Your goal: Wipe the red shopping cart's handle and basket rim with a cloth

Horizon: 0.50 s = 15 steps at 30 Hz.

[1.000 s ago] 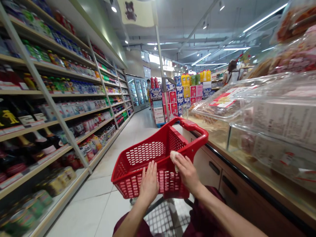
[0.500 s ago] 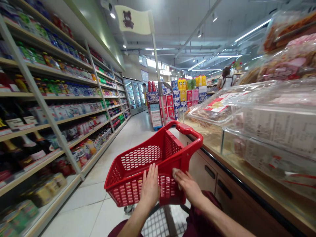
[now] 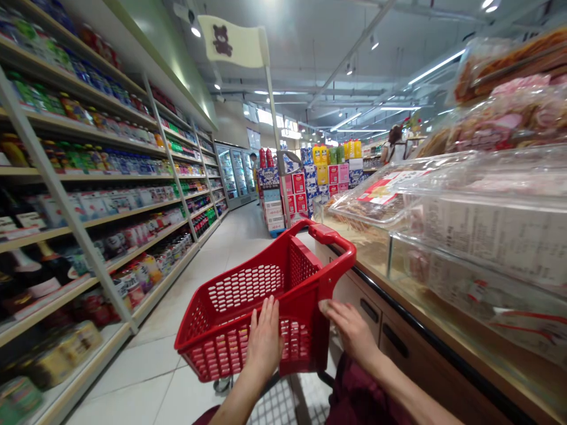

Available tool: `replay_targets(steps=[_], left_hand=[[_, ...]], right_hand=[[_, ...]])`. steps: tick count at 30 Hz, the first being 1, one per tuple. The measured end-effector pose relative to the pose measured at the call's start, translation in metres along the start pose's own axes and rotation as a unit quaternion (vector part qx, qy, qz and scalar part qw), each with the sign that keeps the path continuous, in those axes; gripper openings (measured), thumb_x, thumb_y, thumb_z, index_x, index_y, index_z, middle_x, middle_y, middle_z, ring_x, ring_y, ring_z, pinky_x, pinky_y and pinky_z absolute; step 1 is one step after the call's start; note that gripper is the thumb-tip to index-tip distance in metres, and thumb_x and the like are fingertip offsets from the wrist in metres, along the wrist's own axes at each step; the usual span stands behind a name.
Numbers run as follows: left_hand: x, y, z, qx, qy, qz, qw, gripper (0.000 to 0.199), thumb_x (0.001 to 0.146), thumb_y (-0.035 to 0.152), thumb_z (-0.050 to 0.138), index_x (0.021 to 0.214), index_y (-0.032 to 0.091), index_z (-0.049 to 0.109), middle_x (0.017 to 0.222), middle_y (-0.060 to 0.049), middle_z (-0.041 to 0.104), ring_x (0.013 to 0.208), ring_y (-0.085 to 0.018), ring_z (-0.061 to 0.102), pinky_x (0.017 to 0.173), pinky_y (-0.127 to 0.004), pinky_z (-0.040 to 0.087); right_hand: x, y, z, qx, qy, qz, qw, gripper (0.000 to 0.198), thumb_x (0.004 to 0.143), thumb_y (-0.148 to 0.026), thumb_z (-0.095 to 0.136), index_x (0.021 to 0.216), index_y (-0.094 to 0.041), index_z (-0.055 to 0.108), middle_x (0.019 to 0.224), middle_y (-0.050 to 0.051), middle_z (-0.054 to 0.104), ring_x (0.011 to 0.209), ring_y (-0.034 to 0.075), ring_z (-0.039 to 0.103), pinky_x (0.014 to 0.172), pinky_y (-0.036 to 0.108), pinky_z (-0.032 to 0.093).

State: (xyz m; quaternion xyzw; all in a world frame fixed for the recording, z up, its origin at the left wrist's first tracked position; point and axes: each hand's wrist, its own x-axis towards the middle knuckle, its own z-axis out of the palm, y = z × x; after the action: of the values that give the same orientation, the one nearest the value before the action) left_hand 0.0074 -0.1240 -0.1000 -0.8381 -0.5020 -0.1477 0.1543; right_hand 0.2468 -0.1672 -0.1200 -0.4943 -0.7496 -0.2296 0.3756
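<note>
Holding a pale cloth (image 3: 325, 305) in close-set fingers (image 3: 341, 313), R hand (image 3: 354, 330) is at near R edge of red cart (image 3: 308, 298), mid-scene; L hand (image 3: 264, 342) lies flat vs. its near side, fingers straight & together; desk (image 3: 411, 354) on R.

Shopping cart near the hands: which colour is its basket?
The basket is red, in the head view.

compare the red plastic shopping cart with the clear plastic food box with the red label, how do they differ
The red plastic shopping cart is opaque with hole-patterned sides; the clear plastic food box is see-through.
The cart's basket is open at the top; the box is covered, with a label on it.
The cart stands on the tiled floor; the box lies higher, at the wooden counter.
Both look plastic.
</note>
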Motion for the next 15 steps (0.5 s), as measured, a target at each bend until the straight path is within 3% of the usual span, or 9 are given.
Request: replay_targets(steps=[2, 4, 8, 10, 15], left_hand=[[0.001, 0.0, 0.0, -0.002, 0.0, -0.005, 1.0, 0.069, 0.063, 0.006, 0.035, 0.131, 0.007, 0.024, 0.14, -0.011, 0.023, 0.129, -0.02, 0.016, 0.105, -0.043, 0.019], [0.001, 0.001, 0.0, -0.007, 0.002, -0.009, 1.0, 0.069, 0.063, 0.006, 0.036, 0.131, 0.008, 0.024, 0.14, -0.011, 0.023, 0.13, -0.02, 0.016, 0.105, -0.042, 0.019], [0.002, -0.001, 0.001, -0.008, 0.0, -0.011, 1.0, 0.071, 0.062, 0.005, 0.036, 0.131, 0.009, 0.024, 0.14, -0.01, 0.024, 0.13, -0.02, 0.016, 0.105, -0.043, 0.019], [0.002, -0.002, 0.002, -0.008, -0.003, -0.01, 1.0, 0.07, 0.062, 0.005, 0.035, 0.131, 0.008, 0.025, 0.14, -0.01, 0.024, 0.129, -0.02, 0.017, 0.105, -0.043, 0.019], [0.001, -0.002, 0.003, 0.0, -0.003, -0.024, 1.0, 0.069, 0.062, 0.003, 0.035, 0.131, 0.008, 0.025, 0.139, -0.011, 0.024, 0.129, -0.02, 0.017, 0.105, -0.043, 0.019]], right_hand=[[0.015, 0.005, -0.006, -0.012, 0.079, 0.042, 0.996, 0.043, 0.081, -0.006, 0.034, 0.116, -0.021, 0.051, 0.123, 0.009, 0.051, 0.116, 0.018, 0.043, 0.097, 0.041, 0.033], [0.023, 0.008, -0.008, -0.019, 0.115, 0.063, 0.991, 0.04, 0.081, -0.008, 0.034, 0.115, -0.019, 0.052, 0.124, 0.01, 0.049, 0.118, 0.019, 0.041, 0.097, 0.043, 0.033], [0.003, 0.007, -0.002, -0.006, 0.003, 0.013, 1.0, 0.04, 0.079, -0.006, 0.035, 0.106, -0.024, 0.058, 0.112, 0.006, 0.059, 0.105, 0.016, 0.053, 0.09, 0.036, 0.041], [0.0, 0.011, -0.007, -0.008, -0.013, 0.016, 1.0, 0.041, 0.079, -0.006, 0.035, 0.107, -0.025, 0.057, 0.112, 0.005, 0.059, 0.103, 0.015, 0.054, 0.09, 0.036, 0.041], [0.06, 0.039, -0.036, -0.047, 0.154, 0.119, 0.98, 0.042, 0.079, -0.008, 0.035, 0.116, -0.02, 0.051, 0.126, 0.009, 0.047, 0.118, 0.02, 0.041, 0.098, 0.045, 0.03]])
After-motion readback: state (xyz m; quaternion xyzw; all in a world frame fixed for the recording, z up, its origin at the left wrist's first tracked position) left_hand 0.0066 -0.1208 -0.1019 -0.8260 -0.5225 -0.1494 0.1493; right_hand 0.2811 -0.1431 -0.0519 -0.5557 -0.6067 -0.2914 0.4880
